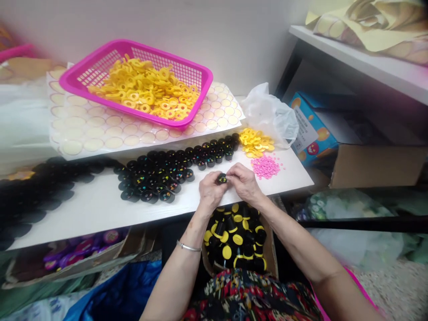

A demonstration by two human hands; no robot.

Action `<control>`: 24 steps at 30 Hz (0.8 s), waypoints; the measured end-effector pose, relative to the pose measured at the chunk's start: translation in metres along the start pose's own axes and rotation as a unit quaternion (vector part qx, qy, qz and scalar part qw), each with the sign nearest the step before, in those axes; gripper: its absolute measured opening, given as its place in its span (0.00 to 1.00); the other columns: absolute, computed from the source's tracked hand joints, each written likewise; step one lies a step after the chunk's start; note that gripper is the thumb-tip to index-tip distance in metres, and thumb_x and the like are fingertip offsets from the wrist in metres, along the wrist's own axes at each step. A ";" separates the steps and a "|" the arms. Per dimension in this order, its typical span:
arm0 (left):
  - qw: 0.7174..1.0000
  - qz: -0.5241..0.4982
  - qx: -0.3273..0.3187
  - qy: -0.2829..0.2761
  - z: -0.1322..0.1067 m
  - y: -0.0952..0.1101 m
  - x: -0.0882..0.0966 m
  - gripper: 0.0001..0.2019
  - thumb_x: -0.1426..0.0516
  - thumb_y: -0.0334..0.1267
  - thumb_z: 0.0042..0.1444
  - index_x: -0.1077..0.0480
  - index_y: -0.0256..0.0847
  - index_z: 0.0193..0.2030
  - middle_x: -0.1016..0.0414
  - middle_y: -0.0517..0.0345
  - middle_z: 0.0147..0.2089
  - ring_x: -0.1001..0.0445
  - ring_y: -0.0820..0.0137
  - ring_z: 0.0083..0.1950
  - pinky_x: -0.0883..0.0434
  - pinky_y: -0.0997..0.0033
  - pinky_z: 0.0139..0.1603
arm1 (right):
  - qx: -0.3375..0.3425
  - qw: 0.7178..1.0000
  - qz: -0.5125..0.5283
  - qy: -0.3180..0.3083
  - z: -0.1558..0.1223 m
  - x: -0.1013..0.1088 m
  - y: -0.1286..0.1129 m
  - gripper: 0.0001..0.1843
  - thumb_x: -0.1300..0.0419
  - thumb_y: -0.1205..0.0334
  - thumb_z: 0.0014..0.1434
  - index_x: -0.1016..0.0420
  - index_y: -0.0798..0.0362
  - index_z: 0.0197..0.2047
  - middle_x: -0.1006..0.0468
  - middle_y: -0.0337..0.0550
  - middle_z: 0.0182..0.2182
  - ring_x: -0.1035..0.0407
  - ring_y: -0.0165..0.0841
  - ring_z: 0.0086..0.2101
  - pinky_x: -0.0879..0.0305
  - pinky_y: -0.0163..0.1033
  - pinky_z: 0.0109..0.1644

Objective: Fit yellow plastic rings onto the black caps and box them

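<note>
My left hand [212, 189] is closed around a small black cup [222, 178] with coloured bits showing in its top. My right hand [243, 182] has its fingers pinched together at the cup's right edge; whatever is between them is too small to make out. Just right of it lies a pile of small pink pieces [265, 166], with a heap of yellow discs [256, 142] behind. Many similar black cups [157, 171] stand in rows to the left. Below my hands, a box [273, 254] holds black cups with yellow lids [237, 240].
A pink basket [133, 110] full of yellow rings [143, 84] rests on sticker sheets [110, 133] at the back. A clear plastic bag [267, 111] stands near the open blue carton [309, 129] on the right. A white shelf [354, 60] juts in above the carton.
</note>
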State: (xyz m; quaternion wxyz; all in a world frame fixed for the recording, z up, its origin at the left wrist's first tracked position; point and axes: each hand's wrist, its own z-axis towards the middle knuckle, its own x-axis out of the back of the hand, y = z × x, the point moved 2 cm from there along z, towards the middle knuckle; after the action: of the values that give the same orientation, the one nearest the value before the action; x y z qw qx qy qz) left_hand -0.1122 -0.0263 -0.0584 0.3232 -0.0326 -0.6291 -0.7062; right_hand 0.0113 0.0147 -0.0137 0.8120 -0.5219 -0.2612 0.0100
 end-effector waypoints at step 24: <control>0.999 -0.003 -0.033 -0.012 0.001 0.001 0.001 0.10 0.40 0.35 0.43 0.26 0.43 0.36 0.28 0.62 0.33 0.31 0.71 0.35 0.35 0.73 0.36 | -0.016 0.980 -0.104 -0.168 0.025 0.007 -0.006 0.06 0.44 0.70 0.51 0.25 0.55 0.30 0.32 0.38 0.26 0.36 0.28 0.29 0.40 0.33 0.34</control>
State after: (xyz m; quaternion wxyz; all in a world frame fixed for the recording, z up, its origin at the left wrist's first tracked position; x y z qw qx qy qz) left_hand -0.1133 -0.0257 -0.0570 0.3122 -0.0502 -0.6096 -0.7269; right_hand 0.0048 0.0353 0.0021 0.7446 -0.4958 -0.4468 0.0088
